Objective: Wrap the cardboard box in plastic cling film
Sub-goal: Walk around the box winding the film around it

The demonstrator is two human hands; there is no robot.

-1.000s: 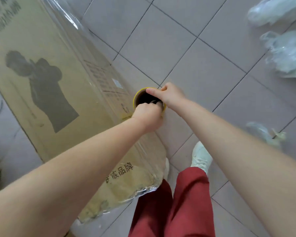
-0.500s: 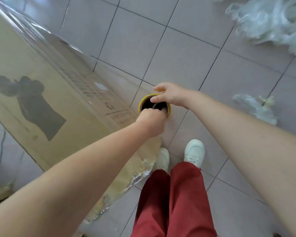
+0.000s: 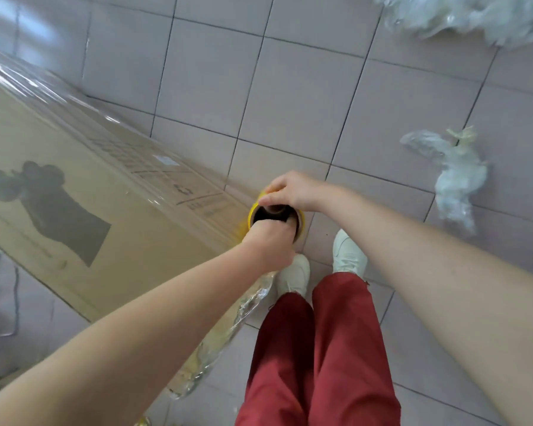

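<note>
Where the grey tiled floor [image 3: 290,96] spread under everything, the long cardboard box [image 3: 130,241] lay flat across the left of the view. A dark figure was printed on its top, and lines of print ran along the side that faced the person. Clear cling film [image 3: 59,96] covered that top and side in shiny, streaked layers and bunched into a crinkled rope at the box's near corner. A sheet of it ran taut from the side of the box to the roll.

The person's red trousers [image 3: 314,348] filled the lower middle. At the top right edge lay a heap of crumpled film [image 3: 474,16], and a smaller wad [image 3: 456,173] sat on the tiles well apart from it, to the right of the hands.

The roll [image 3: 300,218], with a yellow rim and a dark hollow core, was held just beside the box's near end, its open end facing up. The left hand [image 3: 270,244] gripped it from the near side, fingers tucked down into the core. The right hand [image 3: 293,190] gripped the far rim, fingertips curled over the edge. Two white shoes [image 3: 348,253] stood on the tiles below the roll, the left one just beside the bunched film.
</note>
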